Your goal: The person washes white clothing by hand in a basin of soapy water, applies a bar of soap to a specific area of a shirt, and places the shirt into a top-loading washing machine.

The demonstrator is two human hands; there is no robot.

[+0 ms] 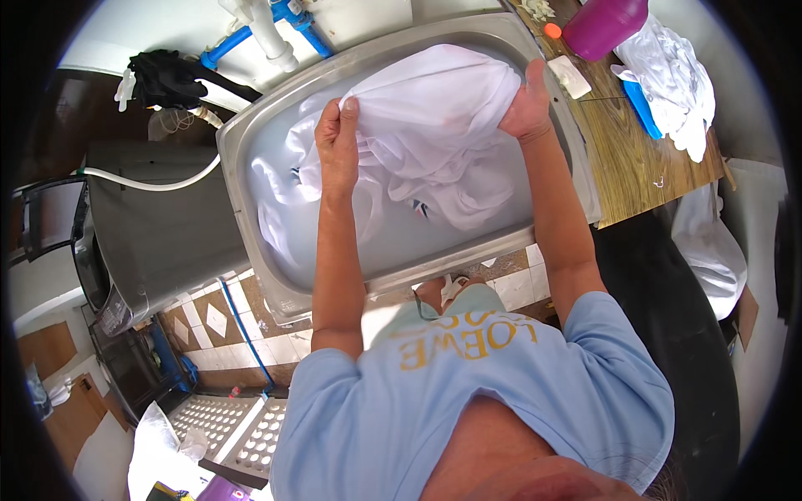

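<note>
White cloth (434,88) spans left-to-right between hands, lower folds in the sink (241,200); I see left hand (337,140) grip pinching its edge, right hand (529,107) tucked against it, closure I can't tell.

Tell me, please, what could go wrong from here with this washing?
The white cloth could slip from the left hand, whose thumb and fingers pinch its edge, and splash cloudy water over the sink.

The right hand might knock the pale block, possibly soap, off the wooden counter, as it lies close beside.
</note>
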